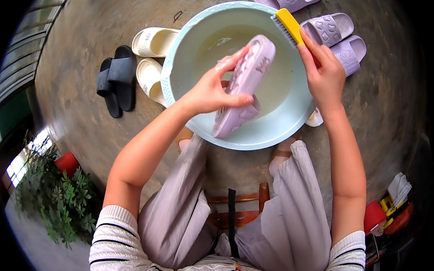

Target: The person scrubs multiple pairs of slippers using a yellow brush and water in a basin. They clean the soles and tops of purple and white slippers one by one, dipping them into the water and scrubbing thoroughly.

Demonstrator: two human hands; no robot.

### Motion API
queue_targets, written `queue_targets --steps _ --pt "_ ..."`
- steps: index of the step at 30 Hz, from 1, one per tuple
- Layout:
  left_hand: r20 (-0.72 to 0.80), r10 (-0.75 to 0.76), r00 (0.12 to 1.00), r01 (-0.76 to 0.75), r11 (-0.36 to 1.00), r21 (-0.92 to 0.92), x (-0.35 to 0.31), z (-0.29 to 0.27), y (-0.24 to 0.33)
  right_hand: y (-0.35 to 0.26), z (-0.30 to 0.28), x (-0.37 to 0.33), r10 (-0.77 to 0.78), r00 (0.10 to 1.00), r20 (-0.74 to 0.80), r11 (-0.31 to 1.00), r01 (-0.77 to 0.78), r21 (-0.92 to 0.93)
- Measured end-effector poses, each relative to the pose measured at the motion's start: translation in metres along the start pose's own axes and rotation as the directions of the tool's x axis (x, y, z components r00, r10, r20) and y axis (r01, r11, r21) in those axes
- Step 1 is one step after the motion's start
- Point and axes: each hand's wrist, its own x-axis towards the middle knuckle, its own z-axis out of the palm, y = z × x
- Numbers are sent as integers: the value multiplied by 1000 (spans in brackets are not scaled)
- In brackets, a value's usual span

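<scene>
My left hand (215, 88) grips a light purple slide sandal (253, 69) across its middle, thumb on the near side. The sandal is tilted on its edge above a pale blue basin (177, 84) holding cloudy water (277, 85). On the basin's right side, my right hand (325, 77) is closed around a yellow scrub brush (289, 23), its bristles facing left. Brush and sandal are apart. Part of the brush handle is hidden by my fingers.
Several purple slides (349, 54) lie right of and behind the basin. Cream slides (155, 42) and dark slides (121, 76) lie to its left. A leafy plant (61, 198) stands at lower left. Red and yellow items (375, 216) are at lower right. A wooden stool (238, 198) is under me.
</scene>
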Motion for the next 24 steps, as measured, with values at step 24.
queue_targets --steps 24 --pt "-306 -222 926 348 183 920 15 32 -77 0 112 -56 292 740 605 868 60 -493"
